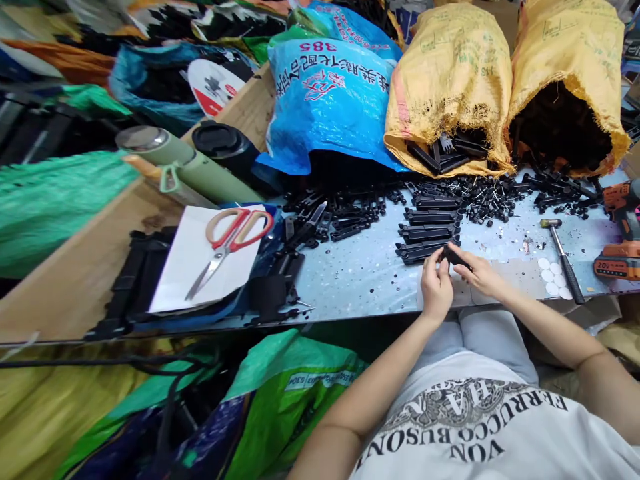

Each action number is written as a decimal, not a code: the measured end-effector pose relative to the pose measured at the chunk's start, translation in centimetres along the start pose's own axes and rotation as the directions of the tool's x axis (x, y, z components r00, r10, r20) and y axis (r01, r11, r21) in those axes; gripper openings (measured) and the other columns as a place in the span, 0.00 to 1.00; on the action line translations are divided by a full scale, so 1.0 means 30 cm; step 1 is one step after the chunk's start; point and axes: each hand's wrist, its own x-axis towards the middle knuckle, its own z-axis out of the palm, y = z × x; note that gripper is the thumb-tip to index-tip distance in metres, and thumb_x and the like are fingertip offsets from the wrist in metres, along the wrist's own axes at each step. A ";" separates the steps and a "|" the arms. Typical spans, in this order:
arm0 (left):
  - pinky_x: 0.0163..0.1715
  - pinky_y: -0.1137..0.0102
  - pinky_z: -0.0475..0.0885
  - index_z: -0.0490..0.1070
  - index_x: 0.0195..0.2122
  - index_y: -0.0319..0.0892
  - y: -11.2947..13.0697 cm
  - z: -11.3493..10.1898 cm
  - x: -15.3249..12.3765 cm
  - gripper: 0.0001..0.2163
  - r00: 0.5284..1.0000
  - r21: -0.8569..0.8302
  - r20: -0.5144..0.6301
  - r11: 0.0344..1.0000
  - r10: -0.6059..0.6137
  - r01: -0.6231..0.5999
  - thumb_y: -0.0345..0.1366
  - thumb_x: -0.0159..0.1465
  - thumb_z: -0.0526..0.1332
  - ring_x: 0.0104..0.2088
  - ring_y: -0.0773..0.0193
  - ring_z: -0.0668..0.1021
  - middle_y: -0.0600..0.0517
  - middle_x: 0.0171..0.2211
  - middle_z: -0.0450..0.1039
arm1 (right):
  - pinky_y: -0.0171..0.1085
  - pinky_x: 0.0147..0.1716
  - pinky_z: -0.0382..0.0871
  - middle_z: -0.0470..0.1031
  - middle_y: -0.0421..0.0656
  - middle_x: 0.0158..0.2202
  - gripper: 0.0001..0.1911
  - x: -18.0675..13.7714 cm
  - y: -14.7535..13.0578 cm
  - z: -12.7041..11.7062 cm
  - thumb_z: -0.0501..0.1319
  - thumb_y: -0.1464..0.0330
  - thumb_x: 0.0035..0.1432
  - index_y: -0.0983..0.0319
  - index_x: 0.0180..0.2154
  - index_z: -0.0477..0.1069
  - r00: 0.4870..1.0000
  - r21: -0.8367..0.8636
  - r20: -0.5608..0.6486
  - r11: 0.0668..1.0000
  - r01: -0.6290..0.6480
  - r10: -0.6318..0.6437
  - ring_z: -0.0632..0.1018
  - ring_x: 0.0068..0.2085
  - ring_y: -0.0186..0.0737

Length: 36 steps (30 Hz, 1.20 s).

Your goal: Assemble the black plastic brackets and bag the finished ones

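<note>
My left hand and my right hand meet at the near edge of the pale blue table. Both are closed in a pinch on one small black plastic part held between them. Just beyond the hands lies a row of long black plastic pieces, stacked side by side. Farther back, small black parts with metal pins are scattered in a heap.
Red-handled scissors lie on white paper at left. A hammer and an orange cordless drill sit at right. A blue sack and two yellow sacks of black parts line the back. A green flask lies at left.
</note>
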 end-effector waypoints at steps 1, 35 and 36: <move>0.33 0.67 0.74 0.62 0.54 0.41 -0.015 0.002 -0.032 0.16 0.997 0.016 -0.005 0.997 -0.080 0.080 0.40 0.68 0.47 0.33 0.65 0.77 0.46 0.39 0.71 | 0.37 0.42 0.69 0.70 0.45 0.51 0.26 0.023 0.031 -0.037 0.47 0.58 0.65 0.54 0.62 0.54 0.997 -0.118 0.071 0.993 -0.024 0.033 0.74 0.42 0.38; 0.41 0.62 0.66 0.63 0.46 0.40 0.002 0.003 0.063 0.33 0.555 0.215 0.819 0.819 0.145 -0.532 0.62 0.50 0.60 0.42 0.52 0.73 0.45 0.40 0.70 | 0.34 0.28 0.53 0.72 0.47 0.36 0.22 -0.222 0.034 -0.169 0.42 0.53 0.66 0.61 0.42 0.66 0.922 -0.714 0.352 0.682 0.155 0.159 0.75 0.35 0.41; 0.40 0.62 0.66 0.63 0.46 0.40 -0.002 0.001 0.059 0.33 0.562 0.210 0.814 0.827 0.147 -0.521 0.62 0.50 0.60 0.41 0.52 0.73 0.45 0.41 0.70 | 0.34 0.28 0.53 0.73 0.47 0.36 0.22 -0.224 0.019 -0.172 0.42 0.53 0.66 0.60 0.42 0.66 0.922 -0.717 0.348 0.682 0.146 0.169 0.75 0.35 0.41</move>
